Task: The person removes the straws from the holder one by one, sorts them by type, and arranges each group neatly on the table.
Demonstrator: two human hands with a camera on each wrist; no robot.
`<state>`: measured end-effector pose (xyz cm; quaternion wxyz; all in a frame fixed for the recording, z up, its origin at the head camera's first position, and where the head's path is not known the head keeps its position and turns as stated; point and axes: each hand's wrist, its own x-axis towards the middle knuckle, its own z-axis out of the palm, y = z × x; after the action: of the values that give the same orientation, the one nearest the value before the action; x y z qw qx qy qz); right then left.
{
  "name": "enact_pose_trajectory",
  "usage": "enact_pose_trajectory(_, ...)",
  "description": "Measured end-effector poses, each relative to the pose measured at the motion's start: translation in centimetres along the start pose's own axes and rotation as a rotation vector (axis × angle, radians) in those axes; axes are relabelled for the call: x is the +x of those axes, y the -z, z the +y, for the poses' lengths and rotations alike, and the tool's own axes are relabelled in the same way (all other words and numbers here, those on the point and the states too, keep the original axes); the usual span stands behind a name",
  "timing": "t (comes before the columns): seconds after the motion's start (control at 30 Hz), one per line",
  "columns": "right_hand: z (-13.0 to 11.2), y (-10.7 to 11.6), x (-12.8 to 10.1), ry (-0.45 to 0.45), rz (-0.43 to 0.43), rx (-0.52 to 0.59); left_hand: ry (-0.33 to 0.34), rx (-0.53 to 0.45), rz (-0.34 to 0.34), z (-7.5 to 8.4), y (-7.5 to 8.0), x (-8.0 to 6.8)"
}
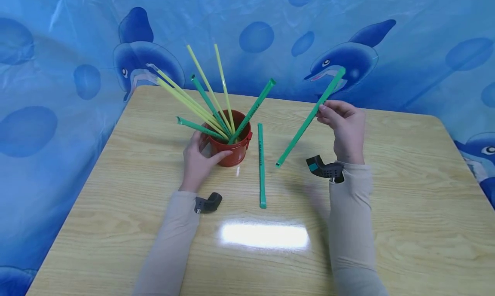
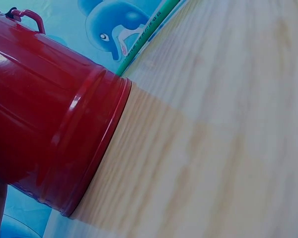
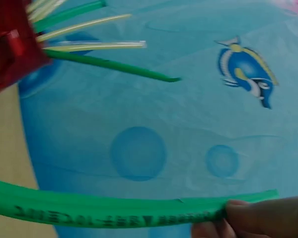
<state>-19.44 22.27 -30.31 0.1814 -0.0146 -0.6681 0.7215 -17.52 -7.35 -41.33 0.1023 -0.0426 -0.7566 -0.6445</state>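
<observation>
Blue dolphin sheeting hangs behind the pale wooden bench (image 1: 386, 210). The left hand (image 1: 198, 160) curls round the small red metal bucket (image 1: 231, 146) of sticks near the far edge. The right hand (image 1: 345, 126) pinches a long green plastic stick (image 1: 305, 123) near its upper end, above the bench middle; it looks light and slightly bendy, so a hold nearer its middle would steady it.

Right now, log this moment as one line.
left hand: holds bucket | right hand: pinches green stick, raised | another green stick: flat on table

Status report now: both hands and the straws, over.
Left hand grips red bucket. Right hand pinches green straw, held in air. One loose straw lies on table, between them.
</observation>
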Motion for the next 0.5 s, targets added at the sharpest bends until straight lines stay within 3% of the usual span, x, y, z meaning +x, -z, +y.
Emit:
enact_pose_trajectory(0.17, 2.3, -0.4, 0.0, -0.169, -0.219, -0.218, 0.009, -0.001, -0.005, 0.0, 0.0, 0.0)
enact_pose_trajectory(0.27, 3.7, -0.8, 0.1, -0.261, -0.331, -0.294, 0.022, 0.003, -0.001, -0.1, 0.1, 0.0)
enact_pose_trajectory(0.5, 6.1, -1.9, 0.3, -0.409, -0.42, -0.287, 0.034, 0.003, 0.015, 0.1, 0.3, -0.1)
